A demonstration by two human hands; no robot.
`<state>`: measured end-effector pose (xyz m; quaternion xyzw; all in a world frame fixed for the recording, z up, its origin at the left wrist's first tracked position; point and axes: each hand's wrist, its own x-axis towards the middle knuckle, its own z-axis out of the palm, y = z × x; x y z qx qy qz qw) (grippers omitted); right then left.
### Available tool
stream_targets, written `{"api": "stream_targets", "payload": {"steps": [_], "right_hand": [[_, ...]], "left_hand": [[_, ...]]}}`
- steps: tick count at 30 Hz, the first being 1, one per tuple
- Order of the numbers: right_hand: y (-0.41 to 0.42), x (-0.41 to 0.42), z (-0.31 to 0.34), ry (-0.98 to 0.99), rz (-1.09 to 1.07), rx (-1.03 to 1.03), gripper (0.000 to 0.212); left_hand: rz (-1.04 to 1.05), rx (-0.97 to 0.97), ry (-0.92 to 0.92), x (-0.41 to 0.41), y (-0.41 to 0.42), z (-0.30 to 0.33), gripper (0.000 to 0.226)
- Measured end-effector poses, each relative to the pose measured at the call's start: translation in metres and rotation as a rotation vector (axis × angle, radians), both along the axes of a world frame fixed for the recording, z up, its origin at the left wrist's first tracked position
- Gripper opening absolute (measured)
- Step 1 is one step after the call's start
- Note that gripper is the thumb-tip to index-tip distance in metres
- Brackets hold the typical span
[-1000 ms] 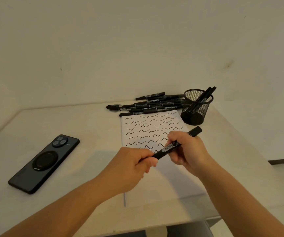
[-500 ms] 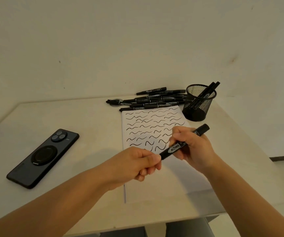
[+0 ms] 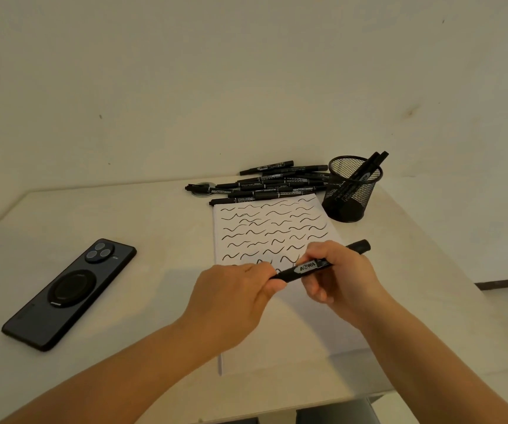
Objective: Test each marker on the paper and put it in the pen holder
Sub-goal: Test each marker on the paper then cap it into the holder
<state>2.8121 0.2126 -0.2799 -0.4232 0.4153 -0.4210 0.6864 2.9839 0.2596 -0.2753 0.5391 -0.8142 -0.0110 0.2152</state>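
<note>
Both hands hold one black marker (image 3: 307, 268) just above the paper (image 3: 277, 234). The right hand (image 3: 343, 281) has its fingers (image 3: 313, 255) curled round the middle of the marker. The left hand (image 3: 234, 296) pinches the marker's near end with bent fingers. The far end pokes out past the right hand.

The paper lies on the worktop (image 3: 124, 215), covered in black wavy lines. A pile of markers (image 3: 265, 183) lies at its far edge. The mesh pen holder (image 3: 352, 191) stands beside the pile with a few markers inside. A black phone (image 3: 69, 293) lies well off to the left.
</note>
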Motion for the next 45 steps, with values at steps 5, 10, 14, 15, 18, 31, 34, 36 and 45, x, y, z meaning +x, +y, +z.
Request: {"api": "stream_targets", "payload": {"steps": [5,10,14,15,18,31,34,36,45], "right_hand": [[-0.005,-0.006,0.006,0.03,0.089,-0.27,0.03],[-0.022,-0.03,0.013,0.018,0.116,-0.36,0.013],[-0.033,-0.053,0.011,0.097,-0.026,-0.409,0.022],[-0.031,-0.047,0.008,0.166,-0.026,-0.429,0.02],[-0.024,-0.023,-0.001,0.292,-0.06,-0.394,0.014],[-0.007,0.009,-0.03,0.603,-0.128,-0.428,0.014],[-0.006,0.012,-0.03,0.646,-0.11,-0.461,0.015],[-0.008,0.01,-0.031,0.68,-0.163,-0.454,0.016],[-0.01,-0.002,-0.021,0.443,-0.453,-0.427,0.016]], "left_hand": [[-0.095,0.315,0.366,-0.004,0.0,0.005,0.033],[-0.106,0.878,0.864,0.005,0.002,0.004,0.037],[0.133,0.737,0.978,0.036,-0.017,0.003,0.036],[0.172,0.612,0.88,0.041,-0.022,0.001,0.035],[0.209,0.296,0.626,0.041,-0.034,-0.008,0.032],[0.192,0.309,0.531,0.036,-0.046,-0.04,0.016],[0.186,0.312,0.536,0.036,-0.046,-0.04,0.016],[0.183,0.308,0.533,0.036,-0.045,-0.04,0.017],[0.168,0.212,0.471,0.031,-0.044,-0.041,0.011]]}}
